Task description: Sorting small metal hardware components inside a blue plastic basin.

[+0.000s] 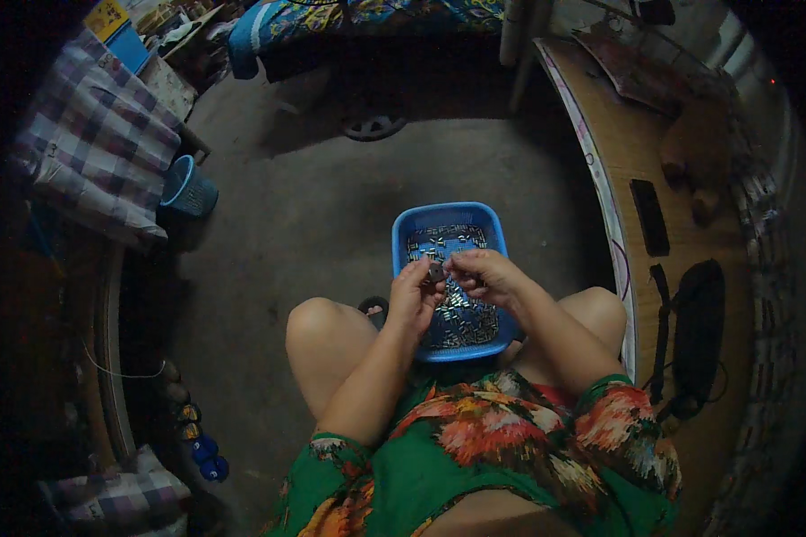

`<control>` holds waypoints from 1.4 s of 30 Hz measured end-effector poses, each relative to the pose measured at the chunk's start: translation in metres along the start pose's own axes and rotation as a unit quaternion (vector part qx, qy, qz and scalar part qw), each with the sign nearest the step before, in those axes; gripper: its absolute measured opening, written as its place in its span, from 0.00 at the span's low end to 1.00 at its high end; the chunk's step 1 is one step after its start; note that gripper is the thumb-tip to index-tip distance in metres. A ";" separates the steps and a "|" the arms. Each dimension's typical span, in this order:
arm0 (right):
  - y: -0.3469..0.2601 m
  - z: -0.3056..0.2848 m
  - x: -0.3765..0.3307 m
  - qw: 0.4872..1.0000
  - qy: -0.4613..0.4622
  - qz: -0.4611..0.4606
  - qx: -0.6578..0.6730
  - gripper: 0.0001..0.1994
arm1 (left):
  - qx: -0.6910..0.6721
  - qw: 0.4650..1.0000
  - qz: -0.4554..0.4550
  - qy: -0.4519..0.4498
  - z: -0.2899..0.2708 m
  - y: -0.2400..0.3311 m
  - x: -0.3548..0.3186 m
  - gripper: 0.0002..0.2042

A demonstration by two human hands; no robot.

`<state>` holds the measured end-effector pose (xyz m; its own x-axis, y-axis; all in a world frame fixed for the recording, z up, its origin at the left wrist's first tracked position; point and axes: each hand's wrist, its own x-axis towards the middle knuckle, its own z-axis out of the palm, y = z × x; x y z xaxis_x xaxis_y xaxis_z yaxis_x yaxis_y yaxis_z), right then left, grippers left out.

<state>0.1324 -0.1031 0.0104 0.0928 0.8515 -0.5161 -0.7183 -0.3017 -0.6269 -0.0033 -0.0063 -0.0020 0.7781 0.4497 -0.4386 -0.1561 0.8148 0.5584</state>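
Observation:
A blue plastic basket (449, 213) stands between my knees. Many small shiny metal cylinders (461, 313) lie scattered in it. Above the basket my left hand (411, 288) pinches a small dark block-like piece (436, 272) between thumb and fingers. My right hand (485, 275) is close beside it, with thumb and forefinger pressed together near the block's right side. Whatever is between those right fingertips is too small to make out. Both hands are over the middle of the basket, nearly touching each other.
On my right is a long wooden bench (618, 134) with a dark phone-shaped object (650, 217) and a black bag-like item (697, 331). A blue waste basket (189, 187) stands by checked cloth (107, 125) on the left. Blue-and-yellow items (208, 456) lie at lower left.

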 end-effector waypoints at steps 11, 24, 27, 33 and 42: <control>-0.003 0.007 -0.005 0.999 0.026 0.016 -0.026 0.11 | 0.038 0.999 0.008 0.023 0.004 0.001 -0.003 0.09; 0.002 0.008 -0.003 0.993 0.087 -0.036 -0.071 0.07 | -0.016 1.000 -0.020 0.002 0.002 -0.003 0.000 0.10; 0.001 0.013 -0.006 0.985 0.097 -0.067 -0.124 0.09 | -0.015 0.999 -0.036 0.005 0.004 -0.003 0.000 0.11; 0.000 0.017 -0.006 0.981 0.111 -0.075 -0.143 0.07 | -0.026 0.998 -0.060 -0.010 0.004 -0.003 0.000 0.11; 0.002 0.016 -0.002 0.980 0.093 -0.078 -0.158 0.08 | -0.032 0.997 -0.066 0.000 0.002 -0.004 0.000 0.12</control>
<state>0.1194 -0.0991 0.0194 0.3295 0.8138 -0.4787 -0.4385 -0.3171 -0.8409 -0.0013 -0.0100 -0.0023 0.7947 0.3363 -0.5053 -0.0904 0.8887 0.4494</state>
